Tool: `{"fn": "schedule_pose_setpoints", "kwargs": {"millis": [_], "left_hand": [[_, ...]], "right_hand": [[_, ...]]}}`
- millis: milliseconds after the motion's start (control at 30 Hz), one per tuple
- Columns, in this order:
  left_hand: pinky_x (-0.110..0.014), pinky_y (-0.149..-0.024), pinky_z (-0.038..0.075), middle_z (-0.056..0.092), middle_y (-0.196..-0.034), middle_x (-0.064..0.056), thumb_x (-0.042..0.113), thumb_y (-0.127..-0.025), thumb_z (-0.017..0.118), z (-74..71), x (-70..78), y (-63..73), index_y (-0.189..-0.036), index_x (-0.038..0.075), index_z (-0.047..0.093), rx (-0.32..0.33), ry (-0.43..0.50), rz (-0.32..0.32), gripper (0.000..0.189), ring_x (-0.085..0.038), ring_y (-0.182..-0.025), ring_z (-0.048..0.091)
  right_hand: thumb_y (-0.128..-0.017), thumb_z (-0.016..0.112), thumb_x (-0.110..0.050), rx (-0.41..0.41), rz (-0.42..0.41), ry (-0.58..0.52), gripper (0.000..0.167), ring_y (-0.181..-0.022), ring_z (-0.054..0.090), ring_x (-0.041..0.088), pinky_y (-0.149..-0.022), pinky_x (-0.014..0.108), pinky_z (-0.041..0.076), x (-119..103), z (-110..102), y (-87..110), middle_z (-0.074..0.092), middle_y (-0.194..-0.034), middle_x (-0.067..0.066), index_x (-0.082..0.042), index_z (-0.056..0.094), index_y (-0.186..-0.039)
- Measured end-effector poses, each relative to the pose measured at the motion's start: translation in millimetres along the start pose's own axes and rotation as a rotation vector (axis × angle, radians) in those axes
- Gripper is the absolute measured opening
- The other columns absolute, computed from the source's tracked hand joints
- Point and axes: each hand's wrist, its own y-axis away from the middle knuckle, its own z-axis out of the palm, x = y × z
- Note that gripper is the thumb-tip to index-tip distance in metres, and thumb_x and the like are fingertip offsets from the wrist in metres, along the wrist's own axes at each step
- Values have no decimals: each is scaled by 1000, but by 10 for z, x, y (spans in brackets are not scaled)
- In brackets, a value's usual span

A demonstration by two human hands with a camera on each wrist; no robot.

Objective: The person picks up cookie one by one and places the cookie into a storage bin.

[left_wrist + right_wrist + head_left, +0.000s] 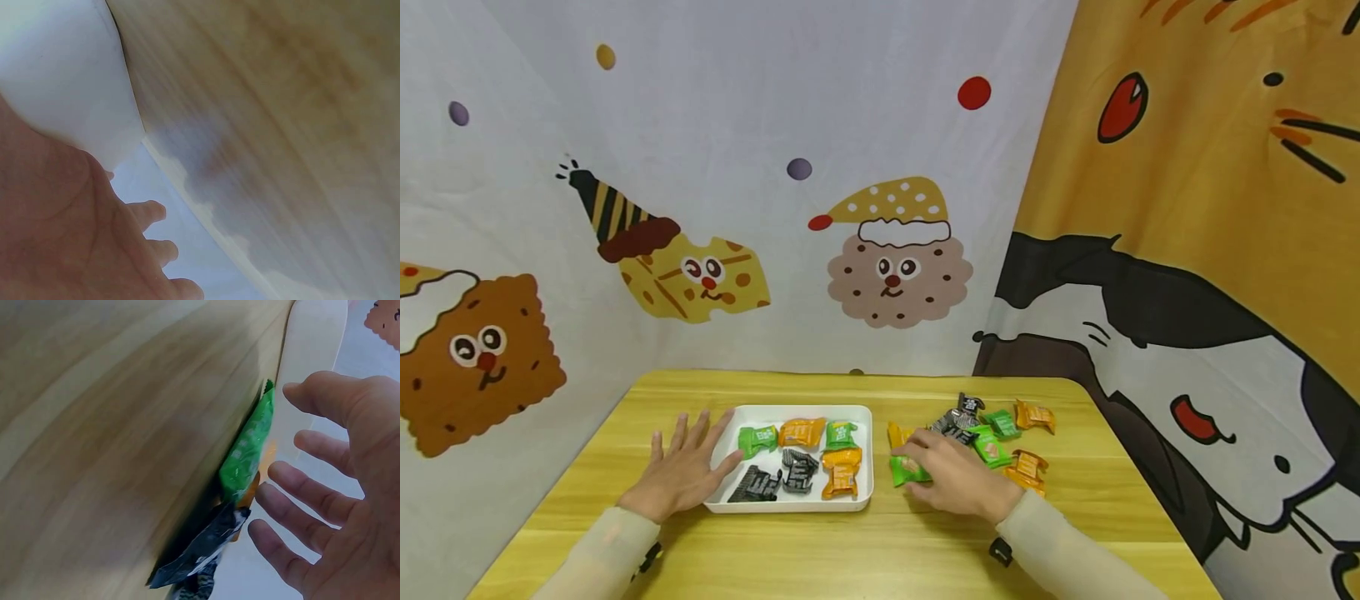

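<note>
A white tray (pixel 715 505) holds several wrapped snacks: a green packet (pixel 757 442), an orange packet (pixel 802 432) and a black packet (pixel 801 471) among them. My left hand (pixel 682 470) lies at the tray's left edge, fingers spread, thumb over the rim. In the left wrist view its palm (pixel 56 219) is beside the tray's white wall (pixel 75 75). My right hand (pixel 958 475) hovers over the loose packets to the right, its fingers slightly bent above a green packet (pixel 908 472). The right wrist view shows that green packet (pixel 248 450) in front of the parted thumb and fingers, ungripped.
Right of the tray on the wooden table (pixel 925 558) lie more loose snacks: black packets (pixel 957 423), a green packet (pixel 1002 424), an orange packet (pixel 1035 417) and another orange one (pixel 1027 468). A printed curtain (pixel 880 125) hangs behind the table.
</note>
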Motion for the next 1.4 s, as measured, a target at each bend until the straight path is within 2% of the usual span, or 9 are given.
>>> {"fn": "schedule_pose_setpoints", "kwargs": {"millis": [200,300,500,733,933,1200,1400], "left_hand": [[-95,-133,-6,11,-192,-36,70,-119,47,11,0,-8,-188,24,20,12,-17,1,88,-71,-175,1],[-95,-133,-6,11,-192,-36,70,-119,47,13,2,-6,-188,24,20,17,-18,2,87,-71,-175,1],[-95,-133,-7,10,-192,-35,70,-119,46,18,5,-5,-189,24,20,14,-13,2,87,-71,-175,0],[-95,-133,-6,10,-192,-35,70,-119,46,14,7,-1,-189,24,19,5,-13,-2,87,-71,-175,-1],[-95,-132,-6,10,-191,-36,69,-120,46,-16,21,11,-189,23,20,6,-10,1,87,-72,-174,0],[-95,-132,-6,11,-191,-36,71,-119,46,-24,17,9,-189,23,20,1,-24,6,88,-72,-174,0],[-95,-132,-6,10,-192,-35,72,-119,46,-35,22,11,-189,24,18,-3,-27,4,89,-71,-175,-1]], "right_hand": [[-101,94,-32,1,7,-35,55,-105,71,10,-91,33,68,62,38,6,75,-132,0,-18,77,-152],[-100,95,-33,2,8,-40,56,-105,71,10,-92,32,69,77,54,7,75,-129,-1,-18,78,-150],[-98,97,-33,-9,23,-20,56,-111,73,13,-97,40,70,91,85,11,77,-131,-2,-21,78,-150],[-100,94,-32,-27,25,-4,54,-128,75,24,-111,55,67,76,91,9,80,-141,2,-24,78,-151],[-100,95,-33,-25,14,14,51,-125,75,21,-108,52,68,66,74,-4,82,-139,1,-26,80,-149],[-98,95,-26,-90,1,-23,59,-132,76,26,-114,58,65,51,-22,18,79,-149,5,-26,76,-154],[-99,95,-23,-89,-14,-21,56,-131,77,27,-113,57,66,61,-6,4,79,-149,4,-28,78,-151]]}}
